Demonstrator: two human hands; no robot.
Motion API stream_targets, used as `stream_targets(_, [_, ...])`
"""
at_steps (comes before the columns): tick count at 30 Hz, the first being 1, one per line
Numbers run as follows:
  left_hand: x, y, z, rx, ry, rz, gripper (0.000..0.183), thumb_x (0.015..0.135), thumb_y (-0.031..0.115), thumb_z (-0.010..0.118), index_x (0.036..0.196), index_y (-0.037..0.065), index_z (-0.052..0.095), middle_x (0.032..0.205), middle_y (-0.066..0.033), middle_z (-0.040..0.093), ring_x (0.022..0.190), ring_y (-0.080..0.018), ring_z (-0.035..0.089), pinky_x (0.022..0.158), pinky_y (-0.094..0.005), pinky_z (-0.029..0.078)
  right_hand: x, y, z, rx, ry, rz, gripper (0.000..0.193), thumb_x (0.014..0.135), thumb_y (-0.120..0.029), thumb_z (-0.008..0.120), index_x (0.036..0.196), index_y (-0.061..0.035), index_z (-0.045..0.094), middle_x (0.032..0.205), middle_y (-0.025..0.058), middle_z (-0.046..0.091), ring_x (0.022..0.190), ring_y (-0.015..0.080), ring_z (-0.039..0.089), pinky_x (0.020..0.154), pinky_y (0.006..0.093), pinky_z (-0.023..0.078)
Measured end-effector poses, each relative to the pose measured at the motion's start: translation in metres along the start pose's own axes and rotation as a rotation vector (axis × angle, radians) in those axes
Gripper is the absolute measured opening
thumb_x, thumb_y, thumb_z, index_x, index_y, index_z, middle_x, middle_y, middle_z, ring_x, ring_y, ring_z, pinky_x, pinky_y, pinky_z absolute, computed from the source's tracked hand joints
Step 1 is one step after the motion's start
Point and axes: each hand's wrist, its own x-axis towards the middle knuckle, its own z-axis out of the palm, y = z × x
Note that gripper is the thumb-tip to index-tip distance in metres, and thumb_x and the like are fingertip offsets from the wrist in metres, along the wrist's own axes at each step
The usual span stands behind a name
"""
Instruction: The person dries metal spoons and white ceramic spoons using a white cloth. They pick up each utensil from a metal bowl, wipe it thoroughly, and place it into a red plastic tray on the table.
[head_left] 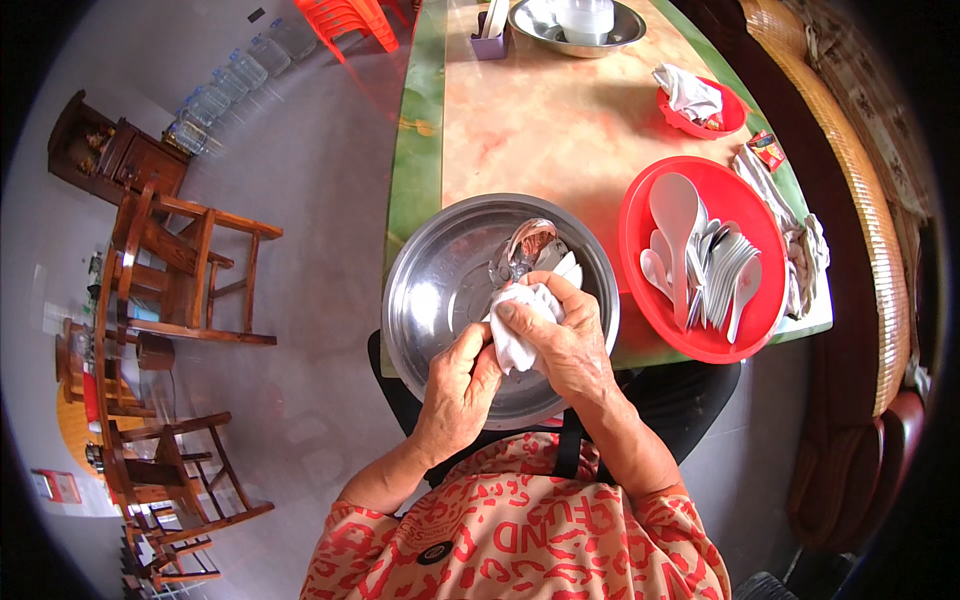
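Note:
Over a large round metal basin, both my hands are closed on a bunched white cloth. My left hand pinches the cloth's left side between thumb and fingers. From the right, my right hand wraps round the cloth, thumb on top. Whether something is inside the cloth I cannot tell. Just beyond my fingers, shiny spoon-like metal pieces and white utensil ends lie in the basin. To the right, a red oval tray holds a large white serving spoon and several smaller white spoons.
The basin overlaps the near edge of the marble-patterned table. Farther back are a red basket with a white cloth, a metal bowl and a purple holder. A crumpled cloth lies by the right edge. Wooden chairs stand left.

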Motion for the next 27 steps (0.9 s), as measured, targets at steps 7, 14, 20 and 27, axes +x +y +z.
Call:
stream_targets(7, [0.0,-0.003,0.001,-0.016,-0.015,0.012,0.016,0.095,0.015,0.047,0.1,0.0,0.05,0.064,-0.0009,0.048,0.054,-0.0062,0.042,0.049,-0.0215,0.036,0.002,-0.008,0.0,-0.034,0.027,-0.005,0.019,0.079,-0.013,0.069,0.09,-0.0011,0.059,0.075,0.0024,0.062,0.065,0.0074,0.058,0.054,0.0221,0.048])
stream_targets(14, [-0.002,-0.003,-0.001,0.037,-0.02,0.023,0.016,0.094,0.015,0.049,0.098,-0.001,0.052,0.065,-0.0016,0.048,0.056,-0.0072,0.042,0.051,-0.0227,0.037,0.005,-0.008,-0.003,-0.101,0.042,-0.008,0.021,0.08,-0.016,0.069,0.09,0.0005,0.06,0.075,0.0035,0.062,0.065,0.0078,0.058,0.054,0.0224,0.047])
stream_targets(20, [-0.003,0.0,-0.003,0.093,-0.005,0.011,0.016,0.092,0.01,0.051,0.102,-0.003,0.053,0.075,-0.0102,0.054,0.063,-0.0171,0.051,0.058,-0.027,0.042,0.012,-0.01,0.001,0.059,0.057,-0.017,0.019,0.079,-0.015,0.069,0.089,-0.0005,0.062,0.074,0.0041,0.062,0.064,0.0084,0.058,0.054,0.0224,0.046])
stream_targets(27, [0.0,0.006,-0.002,0.361,0.071,0.193,0.018,0.088,0.003,0.053,0.105,-0.005,0.052,0.084,-0.0199,0.059,0.074,-0.0345,0.06,0.063,-0.0355,0.047,0.017,-0.018,-0.004,0.036,0.023,0.028,0.016,0.079,-0.01,0.067,0.09,-0.0005,0.061,0.078,0.0048,0.062,0.065,0.0103,0.06,0.057,0.0231,0.048])
